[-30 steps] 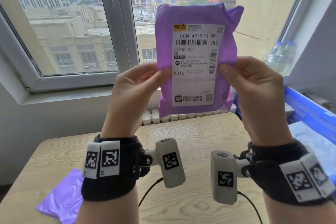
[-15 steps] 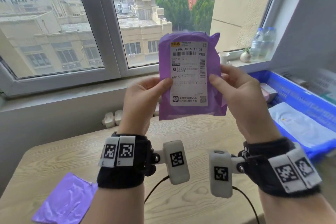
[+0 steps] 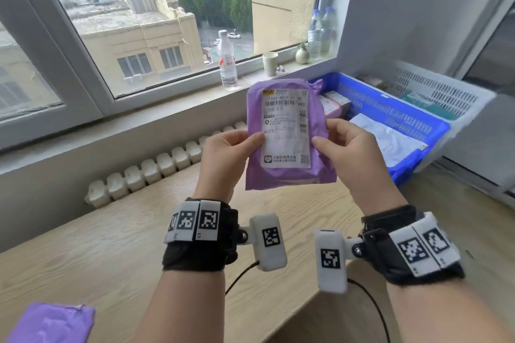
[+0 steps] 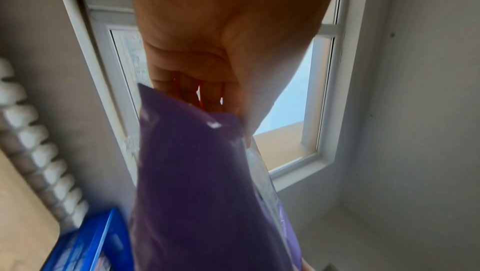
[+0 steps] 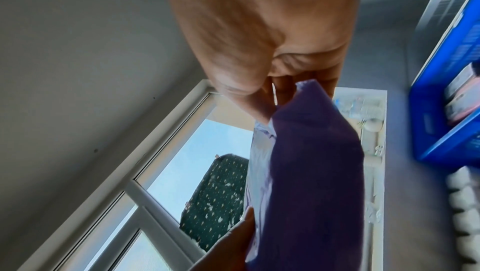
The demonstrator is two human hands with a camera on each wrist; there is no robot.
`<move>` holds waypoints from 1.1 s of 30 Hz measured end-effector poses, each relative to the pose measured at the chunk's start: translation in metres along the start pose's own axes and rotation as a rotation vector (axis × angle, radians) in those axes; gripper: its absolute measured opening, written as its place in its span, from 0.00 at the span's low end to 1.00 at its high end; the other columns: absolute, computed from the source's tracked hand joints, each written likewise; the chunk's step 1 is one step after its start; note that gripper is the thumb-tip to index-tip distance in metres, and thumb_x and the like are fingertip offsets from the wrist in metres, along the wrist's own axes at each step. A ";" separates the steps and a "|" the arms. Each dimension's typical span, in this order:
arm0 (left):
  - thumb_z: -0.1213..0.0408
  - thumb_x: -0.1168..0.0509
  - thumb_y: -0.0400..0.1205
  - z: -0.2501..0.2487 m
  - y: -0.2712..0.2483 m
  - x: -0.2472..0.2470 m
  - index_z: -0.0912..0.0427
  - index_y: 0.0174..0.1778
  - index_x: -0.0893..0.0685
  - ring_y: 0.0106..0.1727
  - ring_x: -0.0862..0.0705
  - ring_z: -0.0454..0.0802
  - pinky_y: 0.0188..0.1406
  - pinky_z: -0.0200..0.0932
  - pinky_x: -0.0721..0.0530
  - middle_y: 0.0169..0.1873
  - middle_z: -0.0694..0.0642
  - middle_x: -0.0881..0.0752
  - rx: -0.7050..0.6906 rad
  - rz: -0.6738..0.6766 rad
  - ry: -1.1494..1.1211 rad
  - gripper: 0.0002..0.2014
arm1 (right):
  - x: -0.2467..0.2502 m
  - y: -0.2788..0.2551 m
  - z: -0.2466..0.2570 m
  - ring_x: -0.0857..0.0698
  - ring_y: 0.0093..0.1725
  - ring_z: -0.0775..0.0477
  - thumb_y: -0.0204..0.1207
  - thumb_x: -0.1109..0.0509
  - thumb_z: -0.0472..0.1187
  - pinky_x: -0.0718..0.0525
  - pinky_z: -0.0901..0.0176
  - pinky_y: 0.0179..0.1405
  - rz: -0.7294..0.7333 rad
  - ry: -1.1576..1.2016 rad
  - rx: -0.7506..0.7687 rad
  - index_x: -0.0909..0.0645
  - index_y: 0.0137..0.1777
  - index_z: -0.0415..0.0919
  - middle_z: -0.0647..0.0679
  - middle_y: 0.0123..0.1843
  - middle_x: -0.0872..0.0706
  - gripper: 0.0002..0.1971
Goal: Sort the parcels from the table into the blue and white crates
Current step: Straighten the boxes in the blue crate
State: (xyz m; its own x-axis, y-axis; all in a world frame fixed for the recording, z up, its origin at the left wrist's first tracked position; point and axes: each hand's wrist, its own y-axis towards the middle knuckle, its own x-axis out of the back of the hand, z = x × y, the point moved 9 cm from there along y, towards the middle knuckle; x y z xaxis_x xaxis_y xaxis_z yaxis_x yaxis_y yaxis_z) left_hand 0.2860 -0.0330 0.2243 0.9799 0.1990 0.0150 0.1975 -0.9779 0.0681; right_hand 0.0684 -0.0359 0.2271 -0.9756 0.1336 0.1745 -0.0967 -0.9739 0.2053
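The left hand (image 3: pixel 223 156) and right hand (image 3: pixel 354 153) each pinch a side edge of the purple mailer parcel (image 3: pixel 281 178), thumbs on the label side and fingers curled behind, holding it upright above the wooden table (image 3: pixel 111 259) with its white shipping label (image 3: pixel 287 131) facing the wearer. The blue crate (image 3: pixel 390 111) sits at about two o'clock from the parcel, already holding a flat white parcel and small boxes, and the white crate (image 3: pixel 446 92) lies just beyond it at the same bearing. The step in hand looks like reading the label to choose a crate; to do it well, keep the bag taut and the label square to the eyes, decide first, then carry it low over the chosen rim and lay it flat. A second purple mailer (image 3: pixel 50 323) waits on the table at seven o'clock.
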 end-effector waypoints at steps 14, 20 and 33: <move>0.70 0.31 0.80 0.053 0.036 -0.261 0.63 0.33 0.11 0.22 0.26 0.34 0.28 0.30 0.27 0.22 0.44 0.18 0.063 0.169 0.202 0.09 | 0.231 0.073 -0.112 0.14 0.42 0.50 0.75 0.26 0.32 0.13 0.47 0.54 -0.144 -0.124 -0.093 0.16 0.40 0.53 0.50 0.40 0.10 0.12; 0.69 0.29 0.78 0.091 0.038 -0.352 0.69 0.32 0.12 0.23 0.28 0.40 0.29 0.39 0.28 0.23 0.52 0.20 0.153 0.197 0.243 0.10 | 0.305 0.095 -0.163 0.17 0.39 0.50 0.75 0.26 0.30 0.14 0.46 0.52 -0.126 -0.210 -0.153 0.16 0.39 0.48 0.49 0.38 0.12 0.11; 0.74 0.33 0.73 0.153 0.135 -0.477 0.61 0.53 0.11 0.36 0.18 0.49 0.45 0.48 0.19 0.33 0.54 0.12 0.308 0.326 0.356 0.14 | 0.372 0.210 -0.279 0.13 0.47 0.43 0.75 0.25 0.35 0.16 0.54 0.49 -0.088 -0.325 -0.340 0.14 0.55 0.38 0.43 0.47 0.11 0.10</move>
State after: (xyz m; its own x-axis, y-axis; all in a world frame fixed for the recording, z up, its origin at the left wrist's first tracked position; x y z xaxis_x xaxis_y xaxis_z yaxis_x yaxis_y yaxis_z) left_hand -0.1505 -0.2700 0.0739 0.9320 -0.1594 0.3255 -0.0621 -0.9550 -0.2900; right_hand -0.3697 -0.2415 0.0664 -0.8536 0.2159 0.4741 -0.2880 -0.9539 -0.0842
